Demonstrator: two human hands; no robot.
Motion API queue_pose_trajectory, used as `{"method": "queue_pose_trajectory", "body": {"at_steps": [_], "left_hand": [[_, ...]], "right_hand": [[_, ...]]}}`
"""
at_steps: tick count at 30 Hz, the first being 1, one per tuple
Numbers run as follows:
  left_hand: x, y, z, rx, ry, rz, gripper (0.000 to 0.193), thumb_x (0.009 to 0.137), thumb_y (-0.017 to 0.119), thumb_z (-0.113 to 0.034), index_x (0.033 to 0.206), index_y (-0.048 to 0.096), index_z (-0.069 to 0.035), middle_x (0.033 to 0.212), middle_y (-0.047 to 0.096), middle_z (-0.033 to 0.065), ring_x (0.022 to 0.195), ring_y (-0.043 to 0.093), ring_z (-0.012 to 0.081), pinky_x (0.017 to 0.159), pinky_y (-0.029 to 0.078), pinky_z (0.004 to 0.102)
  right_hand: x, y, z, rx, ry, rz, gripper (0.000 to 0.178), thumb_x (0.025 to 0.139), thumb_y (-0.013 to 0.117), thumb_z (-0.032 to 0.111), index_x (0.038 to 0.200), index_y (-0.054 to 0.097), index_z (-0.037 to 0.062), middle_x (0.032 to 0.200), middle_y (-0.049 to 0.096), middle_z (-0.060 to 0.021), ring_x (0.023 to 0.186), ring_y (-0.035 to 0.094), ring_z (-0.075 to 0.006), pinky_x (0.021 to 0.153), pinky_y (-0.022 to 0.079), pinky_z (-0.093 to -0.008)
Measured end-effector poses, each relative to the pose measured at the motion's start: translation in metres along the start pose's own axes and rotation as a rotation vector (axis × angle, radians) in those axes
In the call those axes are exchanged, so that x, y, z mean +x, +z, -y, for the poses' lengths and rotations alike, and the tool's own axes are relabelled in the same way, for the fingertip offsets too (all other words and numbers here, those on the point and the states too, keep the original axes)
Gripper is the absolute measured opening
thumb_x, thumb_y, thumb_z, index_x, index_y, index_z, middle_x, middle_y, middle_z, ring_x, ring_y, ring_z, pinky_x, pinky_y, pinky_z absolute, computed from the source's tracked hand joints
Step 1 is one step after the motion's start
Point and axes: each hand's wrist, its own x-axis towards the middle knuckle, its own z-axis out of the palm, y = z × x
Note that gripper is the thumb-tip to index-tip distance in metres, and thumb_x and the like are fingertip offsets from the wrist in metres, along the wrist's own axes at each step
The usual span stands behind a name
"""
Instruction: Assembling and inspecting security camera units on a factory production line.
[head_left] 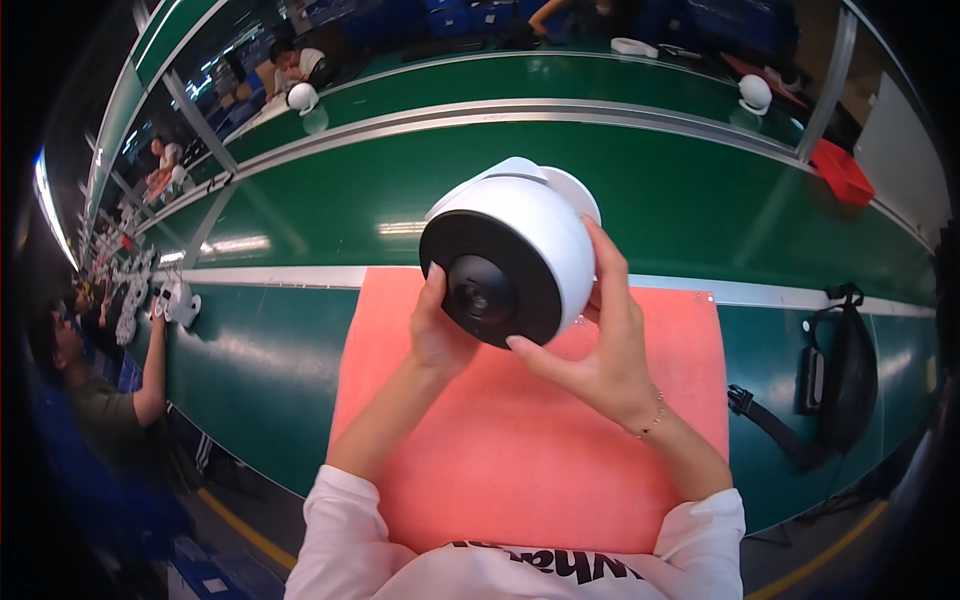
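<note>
A round white security camera (pixel 570 235) with a black front face and a dark lens is held up above a pink foam mat (pixel 520 440). Its lens side is tilted toward me and a little left. My left hand (pixel 445 325) grips its lower left edge, thumb on the black face beside the lens. My right hand (pixel 605 350) wraps its right side, with the thumb at the bottom rim of the black face and the fingers up along the white shell. The finger ends behind the shell are hidden.
A black strapped bag (pixel 848 375) lies right of the mat. Beyond a metal rail runs a green conveyor belt (pixel 330 190); a red tray (pixel 842 172) sits at its far right. More white cameras (pixel 755 93) stand farther back. At left, a co-worker (pixel 110 400) handles a white device (pixel 178 302).
</note>
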Motion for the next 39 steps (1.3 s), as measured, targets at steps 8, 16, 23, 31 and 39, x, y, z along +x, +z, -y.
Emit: {"method": "queue_pose_trajectory", "body": {"at_steps": [8, 16, 23, 31, 39], "left_hand": [[0.038, 0.035, 0.044, -0.114, 0.1, -0.207, 0.066, 0.085, 0.041, -0.062, 0.13, 0.041, -0.014, 0.127, 0.049, 0.0077, 0.116, 0.049, 0.0237, 0.097, 0.042, 0.0399], [0.083, 0.002, 0.027, -0.283, -0.384, -0.04, 0.064, 0.086, 0.055, -0.047, 0.134, 0.033, -0.012, 0.135, 0.035, 0.0163, 0.122, 0.041, 0.0343, 0.099, 0.043, 0.0468], [0.128, -0.031, 0.033, -0.033, -0.401, -0.407, 0.074, 0.077, 0.069, -0.033, 0.134, 0.026, -0.014, 0.13, 0.03, 0.0177, 0.125, 0.031, 0.0338, 0.102, 0.037, 0.0478], [0.12, -0.042, 0.07, 0.025, -0.326, -0.423, 0.09, 0.073, 0.076, -0.031, 0.129, 0.007, -0.015, 0.126, 0.031, 0.0181, 0.119, 0.041, 0.0323, 0.098, 0.04, 0.0431], [0.057, -0.011, 0.095, 1.184, 0.095, 0.201, 0.058, 0.075, 0.071, -0.018, 0.119, 0.036, -0.002, 0.116, 0.05, 0.0137, 0.116, 0.045, 0.0265, 0.102, 0.033, 0.0421]], "right_hand": [[0.006, -0.012, -0.022, -0.028, -0.003, -0.111, 0.098, 0.066, 0.079, 0.018, 0.142, 0.019, 0.0072, 0.136, 0.037, -0.0196, 0.118, 0.048, -0.0316, 0.09, 0.049, -0.0386], [0.019, -0.041, -0.076, 0.121, 0.329, -0.111, 0.071, 0.075, 0.074, 0.028, 0.132, 0.039, 0.0038, 0.114, 0.059, -0.0187, 0.098, 0.062, -0.0246, 0.079, 0.052, -0.0325], [0.008, -0.057, -0.138, -0.497, 0.366, -0.095, 0.032, 0.08, 0.067, 0.026, 0.103, 0.061, 0.0052, 0.089, 0.064, -0.0101, 0.082, 0.062, -0.0238, 0.069, 0.05, -0.0344], [-0.004, -0.045, -0.145, -0.664, 0.345, 0.06, 0.02, 0.076, 0.068, 0.025, 0.08, 0.063, 0.0061, 0.082, 0.061, -0.0052, 0.083, 0.057, -0.0234, 0.074, 0.046, -0.0341], [0.0, -0.044, -0.153, -0.369, 0.396, -0.039, 0.012, 0.079, 0.064, 0.014, 0.083, 0.06, 0.0033, 0.077, 0.064, -0.0059, 0.069, 0.06, -0.0192, 0.064, 0.047, -0.0307]]}}
